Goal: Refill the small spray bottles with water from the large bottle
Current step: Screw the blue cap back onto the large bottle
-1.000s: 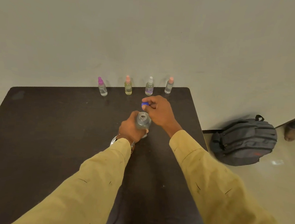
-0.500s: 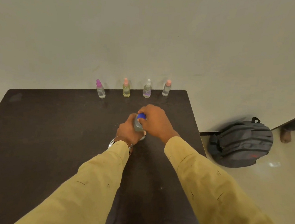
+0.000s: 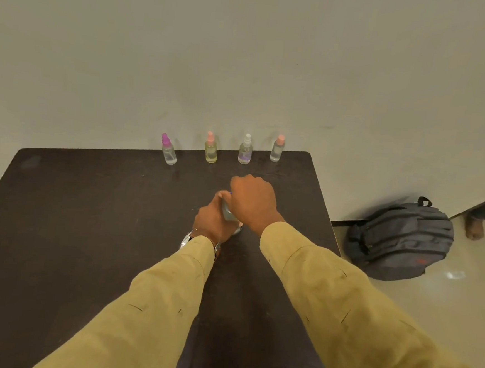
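Observation:
The large clear bottle [image 3: 228, 213] stands on the dark table [image 3: 88, 215], mostly hidden by my hands. My left hand [image 3: 211, 220] grips its body. My right hand [image 3: 253, 200] is closed over its top on the blue cap [image 3: 230, 193], of which only a sliver shows. Several small spray bottles stand in a row at the table's far edge: one with a purple top [image 3: 168, 150], one yellowish with a pink top [image 3: 211, 149], one with a white top [image 3: 245, 150] and one with a pink top [image 3: 277, 149].
A grey backpack [image 3: 399, 239] lies on the floor to the right of the table. A person's bare foot [image 3: 474, 228] shows at the far right. A plain wall rises right behind the table.
My right hand brought the blue cap from beside the open neck down onto the large bottle and now covers it. My left hand kept hold of the bottle.

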